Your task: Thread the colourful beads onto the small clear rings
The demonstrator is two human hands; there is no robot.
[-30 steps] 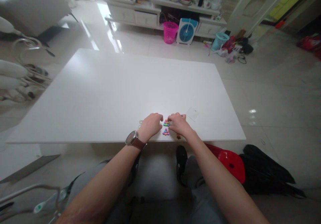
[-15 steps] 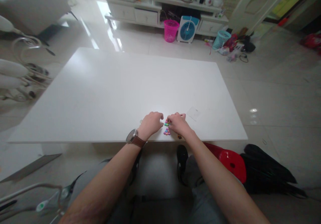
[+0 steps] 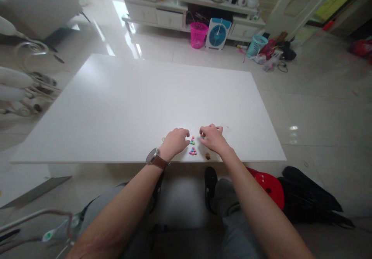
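Note:
A small cluster of coloured beads (image 3: 192, 146) lies near the front edge of the white table (image 3: 130, 104). My left hand (image 3: 174, 143), a watch on its wrist, rests just left of the cluster with its fingers curled and nothing visible in them. Just right of the cluster, my right hand (image 3: 213, 137) pinches a small coloured bead (image 3: 201, 136) at its fingertips. A single dark bead (image 3: 207, 156) lies by the table edge below that hand. A thin clear loop (image 3: 163, 139) peeks out left of my left hand.
A red stool (image 3: 269, 189) and a black bag (image 3: 308, 201) sit on the floor at my right. Beyond the table stand a pink basket (image 3: 198, 35), a blue fan (image 3: 217, 34) and a low white cabinet (image 3: 162, 17). White chairs (image 3: 17, 81) are on the left.
My right hand has lifted off the bead cluster and moved right and away, covering the clear plastic piece seen earlier. The left hand has stayed in place.

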